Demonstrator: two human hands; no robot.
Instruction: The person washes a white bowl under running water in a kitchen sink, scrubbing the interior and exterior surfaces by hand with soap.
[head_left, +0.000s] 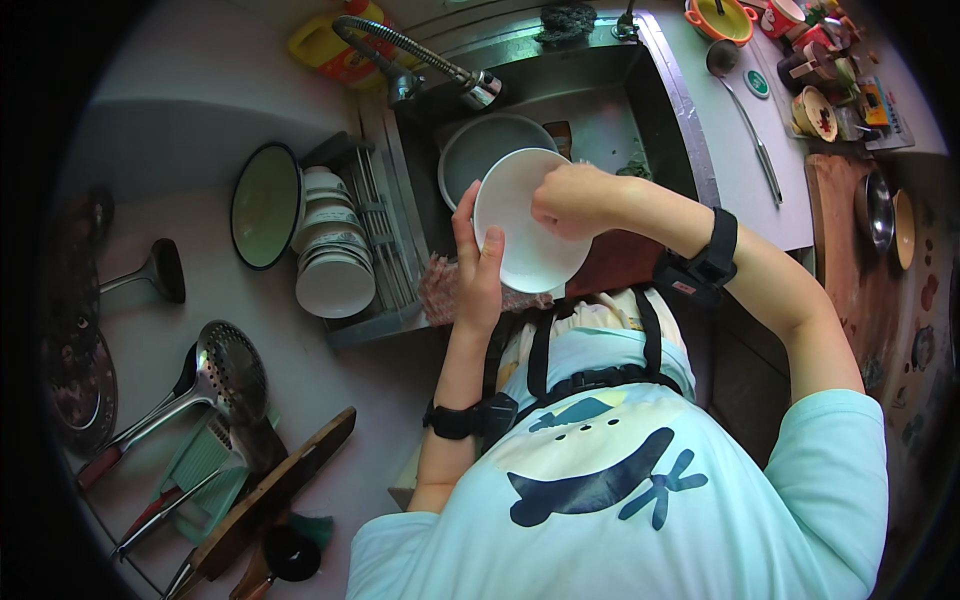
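A white bowl (523, 259) is tilted over the front part of the steel sink (679, 97). My left hand (480, 262) grips it at the left side, thumb over the rim and fingers along the outside. Inside the bowl, my right hand (574, 202) is curled into a fist against the inner wall. Whether its fingers hold anything is hidden. Behind the bowl, a round grey basin (469, 154) lies in the sink, partly covered by it. The gooseneck faucet (480, 90) hangs above the basin, and no water stream shows.
Left of the sink, a dish rack (375, 225) holds stacked bowls (335, 289) beside an enamel basin (266, 206). A knitted cloth (439, 289) drapes the sink's front edge. Skimmers (232, 367) hang at left. A ladle (750, 124) and a wooden board (832, 225) lie right.
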